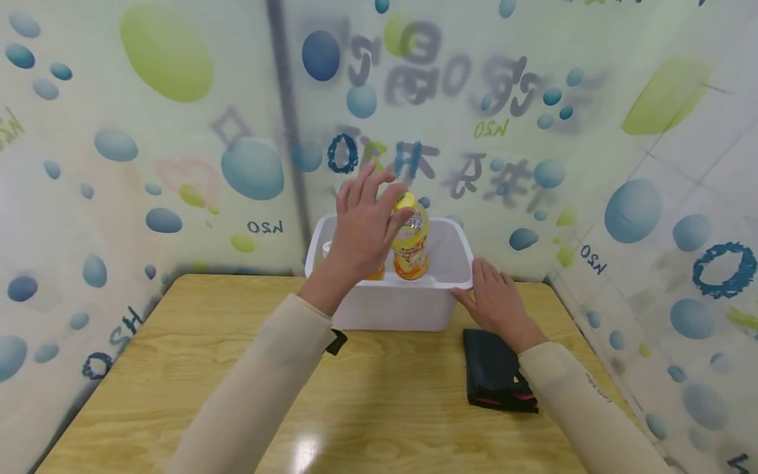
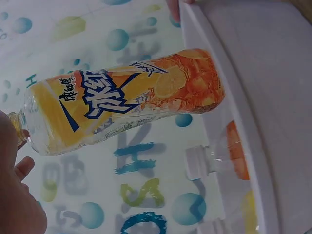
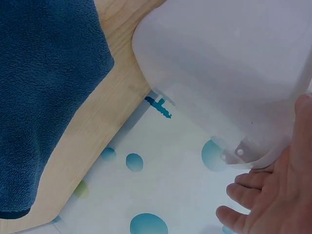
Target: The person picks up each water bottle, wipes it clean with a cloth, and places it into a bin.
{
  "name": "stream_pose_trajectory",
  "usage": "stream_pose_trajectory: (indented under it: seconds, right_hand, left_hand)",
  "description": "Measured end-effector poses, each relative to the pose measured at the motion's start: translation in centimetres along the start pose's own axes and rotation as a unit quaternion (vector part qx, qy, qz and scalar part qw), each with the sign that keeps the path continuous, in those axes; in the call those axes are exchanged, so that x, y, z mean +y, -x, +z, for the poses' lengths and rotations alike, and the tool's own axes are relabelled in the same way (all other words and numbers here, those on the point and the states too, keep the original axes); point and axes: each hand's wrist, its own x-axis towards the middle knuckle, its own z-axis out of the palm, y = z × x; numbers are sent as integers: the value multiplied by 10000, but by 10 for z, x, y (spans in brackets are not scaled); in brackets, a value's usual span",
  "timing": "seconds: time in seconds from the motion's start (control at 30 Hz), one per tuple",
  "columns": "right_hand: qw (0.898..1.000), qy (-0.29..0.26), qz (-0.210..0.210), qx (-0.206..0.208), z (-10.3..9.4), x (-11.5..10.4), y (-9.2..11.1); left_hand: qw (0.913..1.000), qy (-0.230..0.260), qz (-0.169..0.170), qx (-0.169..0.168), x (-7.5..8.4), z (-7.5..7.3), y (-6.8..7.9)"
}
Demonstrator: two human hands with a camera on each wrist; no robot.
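Observation:
My left hand (image 1: pixel 364 230) pinches a bottle of iced tea (image 1: pixel 410 253) at its yellow-capped neck. In the left wrist view the bottle (image 2: pixel 122 100) has a yellow and orange label with lemon slices, and its base is at the rim of a white plastic bin (image 2: pixel 229 73). Seen from the head, the bottle stands upright over the bin (image 1: pixel 391 309). My right hand (image 1: pixel 500 303) touches the bin's right front corner, thumb along the front. In the right wrist view its fingers (image 3: pixel 241 195) lie loosely extended beneath the rim.
Inside the bin are other bottles, one with a white cap (image 2: pixel 197 163) and orange contents. A dark folded cloth (image 1: pixel 497 368) lies on the wooden table (image 1: pixel 379 395) below the right hand; its fleecy blue surface (image 3: pixel 48 97) shows up close. A patterned wall (image 1: pixel 254 99) stands behind the bin.

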Motion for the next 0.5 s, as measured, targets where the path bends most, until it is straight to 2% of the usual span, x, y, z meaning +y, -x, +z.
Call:
stream_pose_trajectory:
  seconds: [0.2, 0.5]
  right_hand:
    - [9999, 27, 57, -143, 0, 0, -1]
    - [9997, -79, 89, -198, -4, -1, -1]
  left_hand:
    - [9963, -166, -384, -752, -14, 33, 1]
    - [9881, -493, -682, -1286, -27, 71, 7]
